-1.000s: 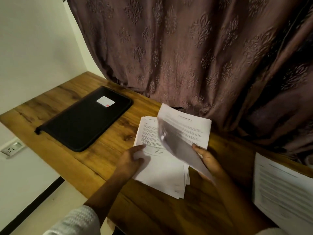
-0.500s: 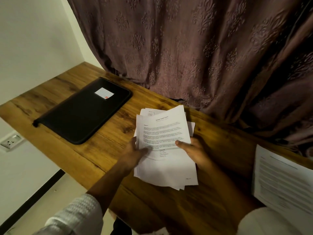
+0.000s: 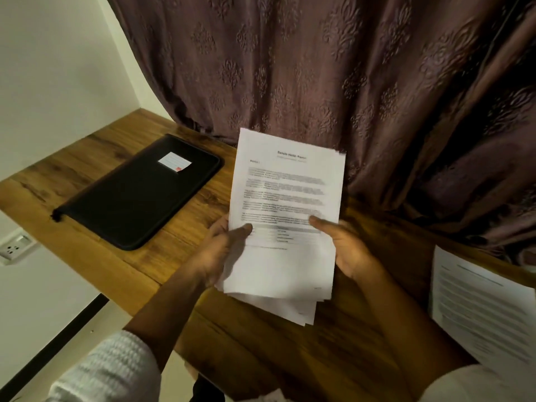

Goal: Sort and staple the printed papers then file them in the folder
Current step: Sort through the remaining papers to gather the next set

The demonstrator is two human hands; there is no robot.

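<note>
Head view: left hand [image 3: 216, 253], right hand [image 3: 346, 248] pinch paper stack [image 3: 287, 198] by edges.

Home room: wooden desk [image 3: 162, 274] against patterned curtain [image 3: 319, 68], plain wall, wall socket [image 3: 13, 248] below.

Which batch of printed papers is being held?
The central stack, gripped by the left hand and right hand; the other sheets lie untouched at the right.

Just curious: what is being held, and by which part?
A stack of printed papers, gripped at its lower side edges: left hand on the left edge, right hand on the right.
</note>
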